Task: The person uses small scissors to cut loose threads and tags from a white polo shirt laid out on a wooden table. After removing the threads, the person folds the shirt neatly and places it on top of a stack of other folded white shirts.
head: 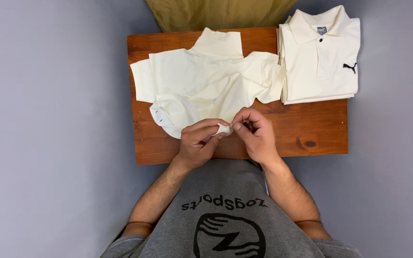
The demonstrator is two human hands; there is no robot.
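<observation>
A grey floor (pixel 48 143) surrounds a small wooden tabletop (pixel 311 129), seen from straight above. Beyond the far edge of the tabletop lies a strip of olive-green cloth (pixel 216 13).

The largest thing on the tabletop is a cream polo shirt (pixel 201 83), spread back side up over the left and middle part. Its collar points to the far edge, one sleeve reaches the left edge, and the other sleeve lies crumpled toward the middle. Its lower part is bunched and drawn toward the near edge.

In the far right corner sits a stack of folded cream polo shirts (pixel 319 57), front up, with a small dark emblem on the chest. The stack overhangs the far and right edges a little, and its left side is just beside the crumpled sleeve of the spread shirt.

Near the middle of the near edge, the left hand (pixel 197 143) and the right hand (pixel 256 136) meet over the hem. The fingers of both are curled closed, pinching a small folded bit of the shirt's fabric between thumbs and fingertips. The two hands are almost touching each other.

At the bottom of the view is the person's grey T-shirt (pixel 225 215) with a dark print.
</observation>
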